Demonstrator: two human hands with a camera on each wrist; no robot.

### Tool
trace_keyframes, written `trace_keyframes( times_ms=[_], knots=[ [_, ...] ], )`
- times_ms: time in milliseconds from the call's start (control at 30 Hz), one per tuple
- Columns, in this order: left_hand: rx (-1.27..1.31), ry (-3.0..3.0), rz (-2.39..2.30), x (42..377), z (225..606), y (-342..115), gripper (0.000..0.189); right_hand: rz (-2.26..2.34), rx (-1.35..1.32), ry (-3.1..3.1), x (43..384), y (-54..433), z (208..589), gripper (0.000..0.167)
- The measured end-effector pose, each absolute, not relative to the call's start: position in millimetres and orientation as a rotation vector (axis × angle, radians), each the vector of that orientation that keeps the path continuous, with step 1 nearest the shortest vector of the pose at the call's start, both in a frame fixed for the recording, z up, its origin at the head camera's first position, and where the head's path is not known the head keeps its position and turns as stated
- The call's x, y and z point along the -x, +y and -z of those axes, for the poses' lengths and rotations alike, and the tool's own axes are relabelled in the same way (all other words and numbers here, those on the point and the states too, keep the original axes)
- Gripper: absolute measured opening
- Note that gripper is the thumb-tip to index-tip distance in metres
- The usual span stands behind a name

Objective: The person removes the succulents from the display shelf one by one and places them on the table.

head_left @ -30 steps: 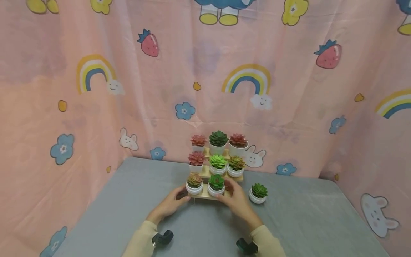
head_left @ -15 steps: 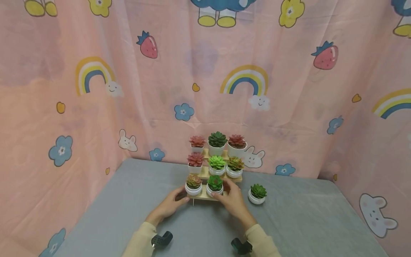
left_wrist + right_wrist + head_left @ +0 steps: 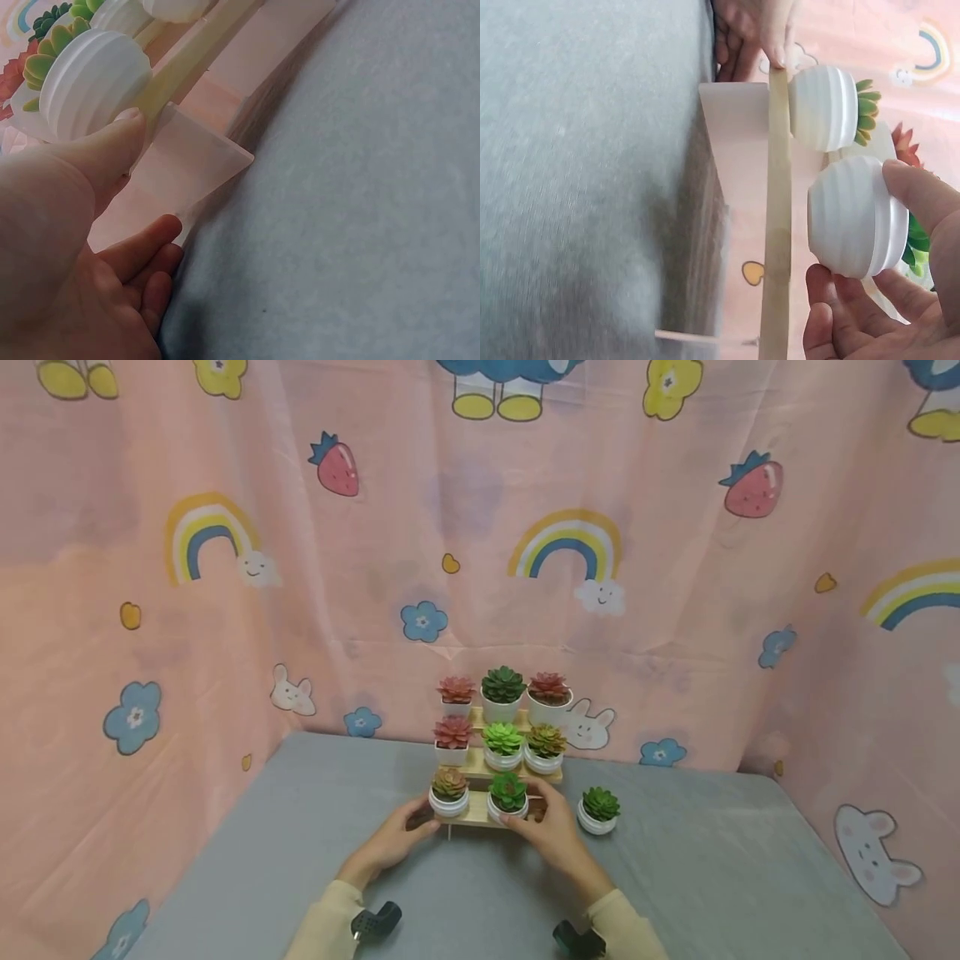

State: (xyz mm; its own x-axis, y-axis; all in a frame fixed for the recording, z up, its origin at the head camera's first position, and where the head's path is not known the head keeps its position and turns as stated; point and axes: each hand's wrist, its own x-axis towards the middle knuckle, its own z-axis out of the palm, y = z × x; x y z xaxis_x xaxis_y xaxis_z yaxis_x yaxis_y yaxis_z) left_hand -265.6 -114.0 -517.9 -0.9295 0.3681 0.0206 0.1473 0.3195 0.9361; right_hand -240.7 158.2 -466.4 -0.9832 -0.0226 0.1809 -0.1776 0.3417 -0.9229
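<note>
A three-tier display stand (image 3: 477,810) with pale wooden shelves and clear legs carries potted succulents. At the left end of its bottom shelf, my left hand (image 3: 392,842) grips the stand, thumb (image 3: 129,124) on the board's end and fingers beside the clear leg. My right hand (image 3: 558,835) holds a green succulent (image 3: 507,792) by its ribbed white pot (image 3: 855,217), thumb on one side and fingers on the other. The right wrist view shows a small gap between this pot and the shelf (image 3: 778,195). An orange-brown succulent (image 3: 449,787) sits on the bottom shelf's left end.
Another green succulent (image 3: 599,806) in a white pot stands on the grey tabletop (image 3: 720,860), right of the stand. The middle and top tiers hold several succulents, including a bright green one (image 3: 502,742). A pink patterned curtain (image 3: 375,568) hangs behind.
The right hand and the green succulent in it shift slightly left, then a little right and up relative to the shelf. The left hand stays at the stand's left end.
</note>
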Motion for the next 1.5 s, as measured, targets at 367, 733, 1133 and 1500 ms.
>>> trace_keyframes(
  times_ms=[367, 733, 1133, 1500],
  knots=[
    [-0.463, 2.409, -1.671, 264, 521, -109, 0.065, -1.57, -0.194, -2.543, 227, 184, 454, 0.057],
    [-0.41, 2.48, -1.696, 253, 518, -128, 0.062, -1.429, -0.193, -2.57, 227, 212, 442, 0.058],
    [-0.351, 2.449, -1.641, 251, 519, -132, 0.066, -1.414, -0.069, -2.491, 215, 266, 440, 0.058],
    [-0.444, 2.424, -1.598, 261, 514, -112, 0.066, -1.39, 0.08, -2.444, 202, 311, 439, 0.062]
  ],
)
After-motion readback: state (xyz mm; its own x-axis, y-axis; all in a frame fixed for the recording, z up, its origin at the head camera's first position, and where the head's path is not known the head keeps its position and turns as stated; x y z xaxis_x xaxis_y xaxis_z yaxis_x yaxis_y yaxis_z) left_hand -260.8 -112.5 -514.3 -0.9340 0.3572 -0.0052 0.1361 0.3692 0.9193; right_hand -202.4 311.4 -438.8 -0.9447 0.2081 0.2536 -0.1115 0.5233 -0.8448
